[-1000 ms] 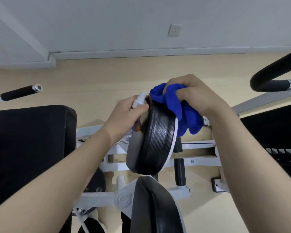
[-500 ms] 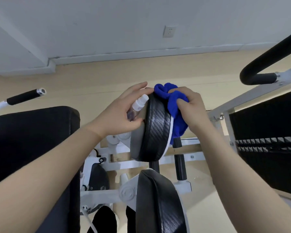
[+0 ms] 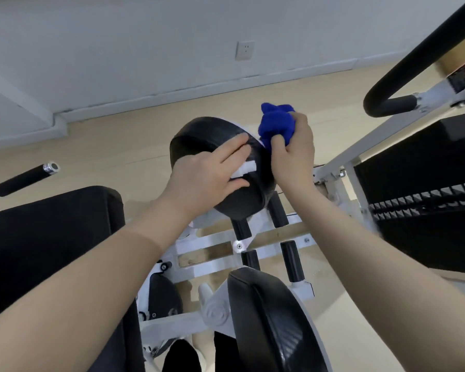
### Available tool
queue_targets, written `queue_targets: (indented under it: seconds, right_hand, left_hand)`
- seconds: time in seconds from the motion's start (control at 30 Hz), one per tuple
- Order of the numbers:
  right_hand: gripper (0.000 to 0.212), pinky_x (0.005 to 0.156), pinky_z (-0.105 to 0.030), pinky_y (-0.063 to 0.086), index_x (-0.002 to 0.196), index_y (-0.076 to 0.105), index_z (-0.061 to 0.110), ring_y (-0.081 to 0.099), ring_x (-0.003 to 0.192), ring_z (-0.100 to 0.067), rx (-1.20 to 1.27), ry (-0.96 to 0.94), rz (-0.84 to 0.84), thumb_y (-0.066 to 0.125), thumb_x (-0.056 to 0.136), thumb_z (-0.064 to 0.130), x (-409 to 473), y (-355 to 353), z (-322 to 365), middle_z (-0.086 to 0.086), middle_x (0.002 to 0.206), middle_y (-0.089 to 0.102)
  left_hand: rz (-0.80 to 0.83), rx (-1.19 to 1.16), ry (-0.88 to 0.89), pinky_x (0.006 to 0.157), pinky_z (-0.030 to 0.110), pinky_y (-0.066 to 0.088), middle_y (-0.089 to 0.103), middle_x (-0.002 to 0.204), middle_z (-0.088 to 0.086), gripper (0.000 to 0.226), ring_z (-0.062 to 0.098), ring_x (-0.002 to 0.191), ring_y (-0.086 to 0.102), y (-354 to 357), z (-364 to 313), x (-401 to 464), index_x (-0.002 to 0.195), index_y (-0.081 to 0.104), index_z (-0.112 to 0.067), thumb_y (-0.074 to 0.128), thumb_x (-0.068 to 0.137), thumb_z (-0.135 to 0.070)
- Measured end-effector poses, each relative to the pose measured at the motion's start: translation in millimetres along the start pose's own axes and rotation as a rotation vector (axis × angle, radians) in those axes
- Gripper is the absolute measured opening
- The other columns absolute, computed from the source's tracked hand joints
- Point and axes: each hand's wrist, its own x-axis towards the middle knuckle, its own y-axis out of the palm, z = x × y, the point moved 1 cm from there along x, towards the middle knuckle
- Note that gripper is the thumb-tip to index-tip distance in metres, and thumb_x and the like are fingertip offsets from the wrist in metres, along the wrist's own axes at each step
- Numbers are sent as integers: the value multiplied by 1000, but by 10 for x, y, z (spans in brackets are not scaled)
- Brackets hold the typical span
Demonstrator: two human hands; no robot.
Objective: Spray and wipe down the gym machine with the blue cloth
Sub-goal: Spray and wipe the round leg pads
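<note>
A round black pad (image 3: pixel 199 135) of the gym machine stands at the centre on a white frame (image 3: pixel 218 242). My left hand (image 3: pixel 207 173) lies on the pad's near face with a small spray bottle (image 3: pixel 246 167) held under the fingers; only its white cap shows. My right hand (image 3: pixel 293 154) is closed around the bunched blue cloth (image 3: pixel 275 124) and presses it against the pad's right edge. A second black pad (image 3: pixel 274 323) sits lower, close to me.
A wide black seat pad (image 3: pixel 46 251) fills the left. A black-gripped handle (image 3: pixel 22 179) sticks out at the far left. A curved black bar (image 3: pixel 403 68) and dark weight stack housing (image 3: pixel 424 200) stand on the right. Beyond are a wooden floor and a white wall with a socket (image 3: pixel 244 49).
The round pad has turned so its broad face shows more. My left hand slid across that face with the bottle, and my right hand with the cloth moved up along the pad's right edge.
</note>
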Motion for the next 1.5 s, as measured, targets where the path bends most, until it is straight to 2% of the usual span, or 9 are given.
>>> queue_targets:
  seconds: [0.23, 0.37, 0.6, 0.83, 0.97, 1.1, 1.2, 1.3, 1.5]
  right_hand:
    - [30, 77, -34, 46, 119, 44, 4, 55, 86, -24, 51, 728, 328, 33, 92, -2, -488, 311, -966, -19, 104, 57]
    - [29, 63, -40, 51, 95, 50, 10, 59, 68, -24, 633, 1147, 97, 25, 92, -5, -559, 448, -1012, -13, 81, 61]
    - [16, 55, -26, 42, 83, 53, 16, 50, 56, -15, 671, 864, -46, 41, 90, 8, -182, 122, -718, -2, 67, 53]
    - [17, 39, -34, 53, 105, 52, 3, 56, 72, -32, 602, 1481, 323, 37, 97, 7, -852, 868, -873, -18, 93, 56]
    - [30, 39, -37, 54, 122, 51, 3, 58, 94, -40, 809, 1516, 267, 40, 98, 15, -746, 735, -496, -23, 124, 53]
    - [29, 38, -28, 52, 116, 55, 4, 61, 76, -34, 837, 1497, 232, 40, 97, 20, -849, 551, -111, -21, 102, 61]
    - [29, 36, -19, 46, 113, 59, 6, 62, 62, -28, 977, 1454, 166, 42, 93, 19, -891, 535, 163, -16, 91, 64]
    - [33, 36, -17, 45, 116, 60, 8, 60, 61, -25, 1050, 1387, 152, 41, 92, 19, -883, 599, 352, -14, 97, 64]
    - [35, 44, -21, 43, 129, 49, 13, 56, 75, -24, 913, 1409, 0, 35, 98, 18, -987, 1121, 194, -11, 120, 55]
  left_hand:
    - [-161, 82, -117, 37, 28, 45, 61, 129, 1, 35, 17, 52, 62, 93, 40, -73, 117, 65, -11, 63, 88, -31]
    - [-166, 76, -125, 37, 29, 45, 61, 128, 1, 35, 17, 50, 61, 119, 42, -79, 116, 66, -11, 67, 85, -25]
    - [-150, 25, -160, 41, 29, 48, 60, 129, 0, 35, 17, 53, 62, 137, -15, -83, 118, 64, -11, 65, 86, -25]
    - [-74, 41, -166, 39, 23, 43, 59, 131, 0, 39, 18, 49, 59, 54, -44, -68, 118, 64, -13, 64, 84, -31]
    - [61, -46, -391, 57, 26, 42, 43, 146, 2, 52, 24, 95, 65, -165, 118, -55, 129, 54, -25, 54, 83, -49]
    - [232, -377, -479, 97, 24, 35, 35, 150, -10, 49, 12, 130, 43, -307, 453, -21, 135, 46, -36, 59, 87, -37]
    - [270, -627, -588, 78, 10, 41, 64, 116, -7, 44, 4, 84, 64, -358, 493, 12, 132, 50, -35, 58, 89, -28]
    - [294, -773, -653, 54, 15, 49, 61, 78, -8, 36, 1, 47, 54, -376, 508, 30, 123, 56, -39, 53, 91, -24]
    - [305, -787, -534, 73, 33, 53, 65, 115, -1, 34, -2, 54, 50, -330, 512, 47, 124, 58, -24, 50, 92, -19]
